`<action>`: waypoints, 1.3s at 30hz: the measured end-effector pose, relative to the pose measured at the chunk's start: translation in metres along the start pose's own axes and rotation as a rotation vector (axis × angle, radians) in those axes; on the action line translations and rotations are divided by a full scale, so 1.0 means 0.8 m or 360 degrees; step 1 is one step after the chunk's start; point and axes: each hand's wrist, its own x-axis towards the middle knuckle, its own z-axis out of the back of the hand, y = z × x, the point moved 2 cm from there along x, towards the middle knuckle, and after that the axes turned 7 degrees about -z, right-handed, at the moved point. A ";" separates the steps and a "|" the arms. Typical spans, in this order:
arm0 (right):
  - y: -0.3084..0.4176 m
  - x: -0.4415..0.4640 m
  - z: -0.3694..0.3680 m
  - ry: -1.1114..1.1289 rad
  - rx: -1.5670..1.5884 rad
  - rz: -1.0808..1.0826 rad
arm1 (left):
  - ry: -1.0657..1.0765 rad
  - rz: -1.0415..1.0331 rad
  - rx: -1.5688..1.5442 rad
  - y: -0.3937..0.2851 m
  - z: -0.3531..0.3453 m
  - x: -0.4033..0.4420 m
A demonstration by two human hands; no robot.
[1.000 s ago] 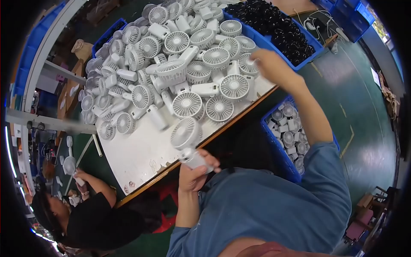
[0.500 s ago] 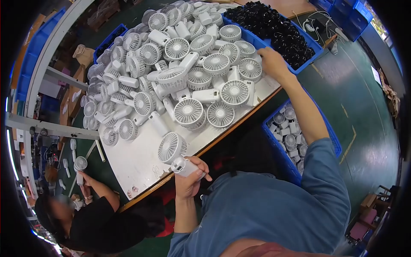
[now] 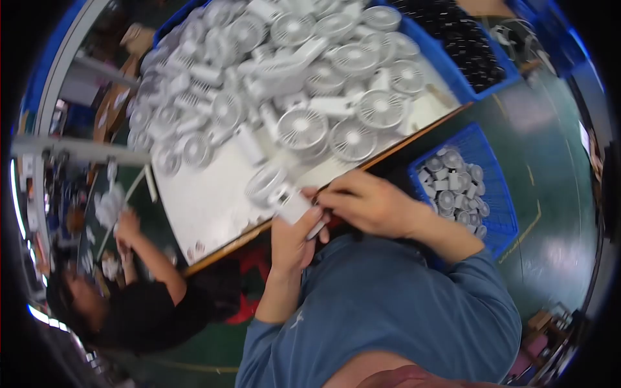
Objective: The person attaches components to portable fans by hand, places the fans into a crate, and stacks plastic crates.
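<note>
My left hand [image 3: 294, 236] is wrapped round the handle of a white handheld fan [image 3: 291, 205], whose round head points up and left over the table edge. Close beside the handle's lower end, my right hand [image 3: 372, 204] has its fingers pinched together; what they hold, if anything, is too small and blurred to name. Beyond both hands a large heap of white fans [image 3: 301, 129] covers much of the white table [image 3: 200, 207].
A blue bin [image 3: 498, 200] of white fans stands below the table at right. Another blue bin [image 3: 479, 94] holds black items at upper right. A co-worker [image 3: 136, 304] in black sits at lower left, hands near another fan. A metal frame [image 3: 77, 147] rises at left.
My right hand has come back from beside the black items' bin to the fan in my left hand. The view has shifted, and the co-worker's arm has moved slightly.
</note>
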 end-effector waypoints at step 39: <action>-0.262 -0.455 0.083 -0.0890 -0.0570 -0.2138 | -0.1610 -0.0876 0.2193 -0.196 0.337 0.050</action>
